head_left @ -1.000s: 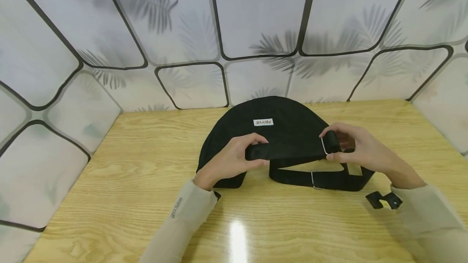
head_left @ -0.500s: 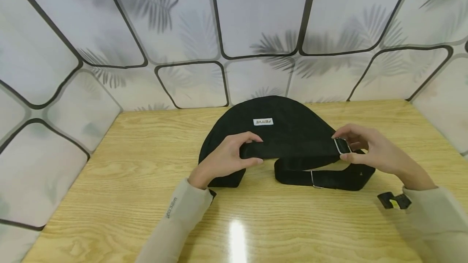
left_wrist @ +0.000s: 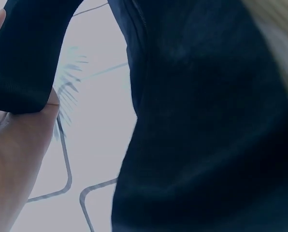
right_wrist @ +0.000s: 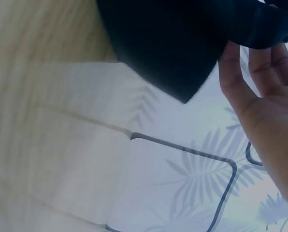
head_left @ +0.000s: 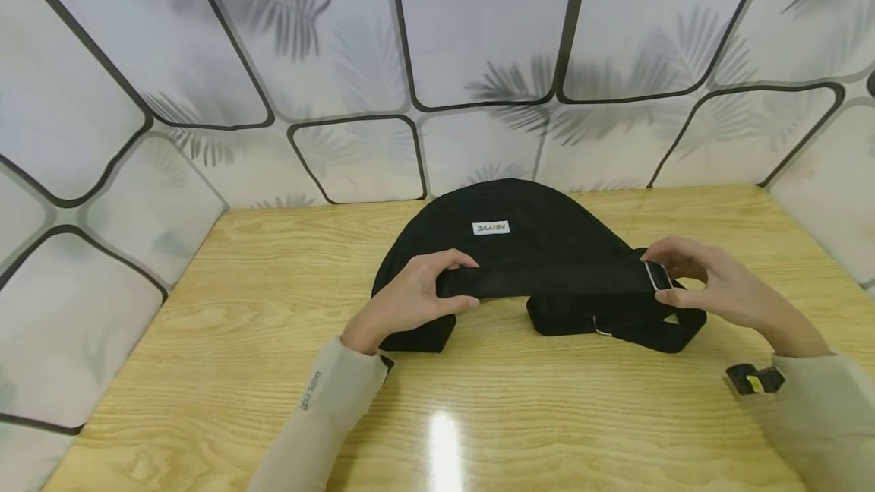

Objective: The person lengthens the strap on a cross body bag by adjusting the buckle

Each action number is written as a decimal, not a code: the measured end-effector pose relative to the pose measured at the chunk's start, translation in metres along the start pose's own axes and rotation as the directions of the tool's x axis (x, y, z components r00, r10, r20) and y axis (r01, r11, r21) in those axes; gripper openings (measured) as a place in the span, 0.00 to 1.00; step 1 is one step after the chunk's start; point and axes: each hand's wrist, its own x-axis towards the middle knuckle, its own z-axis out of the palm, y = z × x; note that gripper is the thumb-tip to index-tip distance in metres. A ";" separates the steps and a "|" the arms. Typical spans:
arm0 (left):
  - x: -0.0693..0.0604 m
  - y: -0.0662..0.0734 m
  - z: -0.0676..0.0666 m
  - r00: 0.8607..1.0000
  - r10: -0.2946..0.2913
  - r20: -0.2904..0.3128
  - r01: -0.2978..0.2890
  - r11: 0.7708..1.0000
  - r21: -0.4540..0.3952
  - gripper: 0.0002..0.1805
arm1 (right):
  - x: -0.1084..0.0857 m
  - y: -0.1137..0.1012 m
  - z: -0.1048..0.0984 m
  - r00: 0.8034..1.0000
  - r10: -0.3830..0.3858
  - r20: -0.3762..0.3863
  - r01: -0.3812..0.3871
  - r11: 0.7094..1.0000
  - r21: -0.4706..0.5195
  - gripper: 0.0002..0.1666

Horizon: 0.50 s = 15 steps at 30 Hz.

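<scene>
A black half-moon bag (head_left: 519, 226) with a white label (head_left: 491, 228) lies on the table in the head view. Across its front edge runs a wide black strap (head_left: 557, 279), drawn out straight. My left hand (head_left: 406, 294) grips the strap's left end, thumb below and fingers above. At the other end, my right hand (head_left: 718, 287) pinches the strap at a metal slide buckle (head_left: 658, 276). More strap lies looped below, with another metal buckle (head_left: 601, 327) on it. In the left wrist view the strap (left_wrist: 25, 63) bends over my hand, and black fabric fills the right side.
The wooden table (head_left: 239, 370) extends in front of and to both sides of the bag. A patterned panel (head_left: 485, 29) stands behind it, with further panels at left and right. Small black-and-yellow gear (head_left: 755, 380) sits at my right cuff.
The right hand has slid right with the buckle, and the left hand has shifted slightly left. The held stretch of strap is longer, and the lower loop has moved right.
</scene>
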 end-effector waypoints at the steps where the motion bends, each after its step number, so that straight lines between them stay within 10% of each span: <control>1: 0.000 -0.001 0.000 1.000 -0.004 0.002 0.004 1.000 0.005 0.23 | -0.001 0.001 0.000 1.000 0.005 0.005 -0.005 1.000 -0.003 0.28; 15: 0.012 0.001 0.012 0.981 -0.080 0.178 0.043 0.978 0.202 0.27 | -0.007 0.007 0.005 0.995 0.057 0.083 -0.034 0.966 -0.256 0.31</control>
